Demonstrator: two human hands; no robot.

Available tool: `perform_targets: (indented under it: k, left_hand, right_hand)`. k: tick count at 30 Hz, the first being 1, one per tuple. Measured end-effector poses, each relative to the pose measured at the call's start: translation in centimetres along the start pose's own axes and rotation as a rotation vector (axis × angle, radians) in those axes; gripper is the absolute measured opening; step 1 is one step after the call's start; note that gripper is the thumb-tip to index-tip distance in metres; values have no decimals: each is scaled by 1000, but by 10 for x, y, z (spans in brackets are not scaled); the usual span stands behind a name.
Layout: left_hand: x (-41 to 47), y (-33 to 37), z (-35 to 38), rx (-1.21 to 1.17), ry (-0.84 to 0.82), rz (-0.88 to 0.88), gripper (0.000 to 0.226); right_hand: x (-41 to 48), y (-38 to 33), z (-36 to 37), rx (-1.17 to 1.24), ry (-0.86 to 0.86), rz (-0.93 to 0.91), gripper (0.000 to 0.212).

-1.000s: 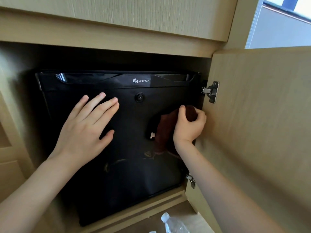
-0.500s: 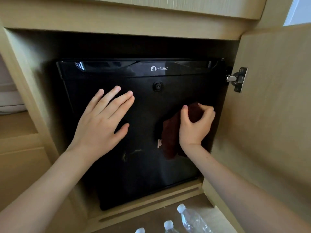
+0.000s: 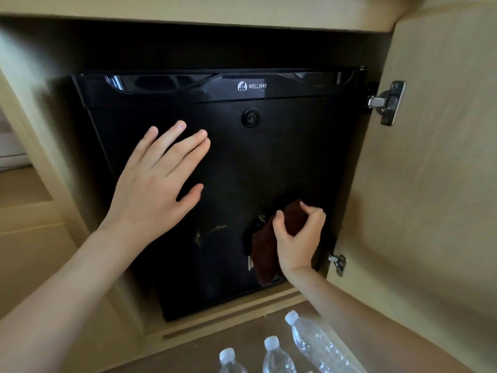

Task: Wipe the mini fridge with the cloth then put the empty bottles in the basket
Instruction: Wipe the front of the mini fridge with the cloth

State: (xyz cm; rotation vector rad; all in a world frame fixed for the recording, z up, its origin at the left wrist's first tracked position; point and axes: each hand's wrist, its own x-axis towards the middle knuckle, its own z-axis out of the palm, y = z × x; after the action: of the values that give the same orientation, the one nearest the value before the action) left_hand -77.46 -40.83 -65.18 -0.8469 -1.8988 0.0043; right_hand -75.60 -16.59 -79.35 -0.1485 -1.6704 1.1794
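Right hand (image 3: 297,242) has dragged cloth (image 3: 265,254) lower.

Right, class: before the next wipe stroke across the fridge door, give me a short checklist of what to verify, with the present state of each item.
1. Cloth in the right hand: ok, the grip is closed around its upper end and the rest hangs down.
2. Left hand flat on the mini fridge door: ok, fingers spread.
3. Fridge door shut: ok, it looks closed.
4. Cabinet door out of the way: ok, swung open to the right.
5. Marks left on the door: not ok, pale smears show low on it.
6. Bottles ready: three in view below the fridge; basket: cannot tell, not in view.
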Motion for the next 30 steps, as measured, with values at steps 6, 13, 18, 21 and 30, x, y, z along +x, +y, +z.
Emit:
perform_targets:
  k: [6,13,18,21,30]
  left_hand:
    - [-1,-2,2,3,13,6,59]
    - [-7,-1,10,-12,38,3,57]
    - [-17,1,12,-15,55,15,56]
    - [-20,-1,13,-9,60,29,55]
    - [-23,-1,14,-30,57,22,54]
  right_hand:
    - [64,-56,21,30,127,-238,31]
    - [19,-25,25,7,70,-210,39]
    - [-1,-25,16,-34,-45,-84,34]
    - [40,-63,28,47,94,-177,30]
    - [20,-41,33,-34,46,-288,38]
